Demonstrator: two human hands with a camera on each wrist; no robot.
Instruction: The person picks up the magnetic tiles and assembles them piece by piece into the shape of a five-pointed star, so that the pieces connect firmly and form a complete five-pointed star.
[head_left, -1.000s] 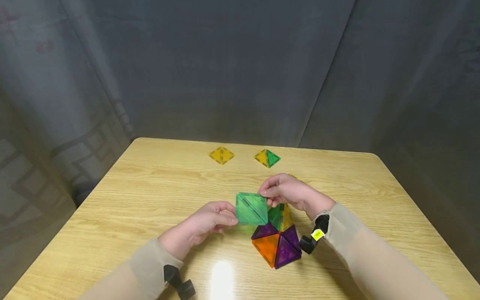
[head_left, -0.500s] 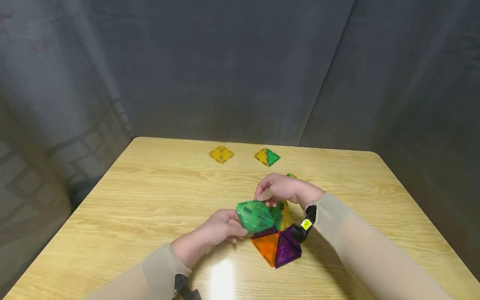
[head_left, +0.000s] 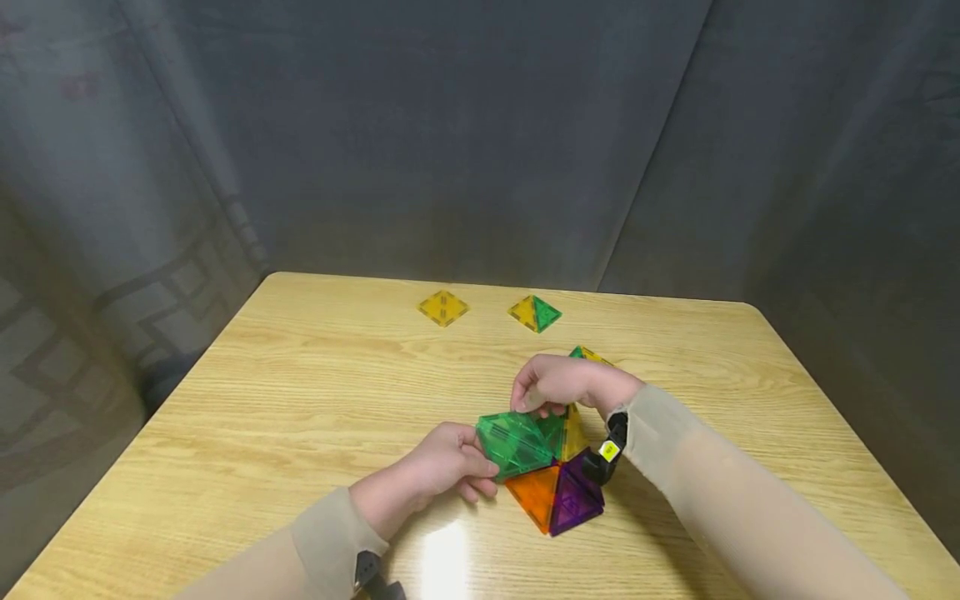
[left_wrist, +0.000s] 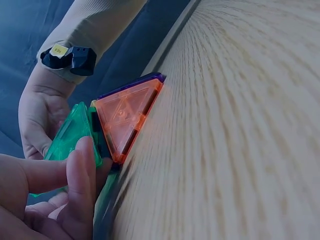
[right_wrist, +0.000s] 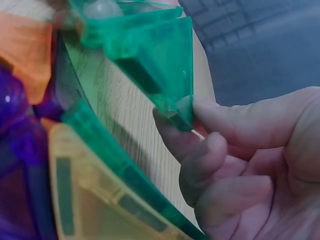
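Two translucent green triangular magnetic tiles [head_left: 513, 446], joined edge to edge, are held between both hands. My left hand [head_left: 438, 468] pinches their left corner, with the thumb on top. At the far right corner, my right hand [head_left: 566, 383] pinches them between thumb and forefinger, clear in the right wrist view. Beside and partly under this pair stands a raised cluster of triangular tiles: an orange tile [head_left: 536, 498], a purple tile [head_left: 576, 502], a yellow tile [head_left: 573, 437] and a green tile [head_left: 552, 433]. The held pair covers the cluster's left side.
On the wooden table [head_left: 300, 375], a yellow tile pair [head_left: 443, 308] and a yellow-and-green pair [head_left: 535, 314] lie flat near the far edge. Another green-and-yellow pair [head_left: 590, 354] is partly hidden behind the right hand. A grey curtain [head_left: 450, 150] hangs beyond the table.
Both hands have lowered the green tile pair and tilted it flatter, bringing it right against the cluster's left side. The purple tile there is now covered. The far tile pairs stay put.
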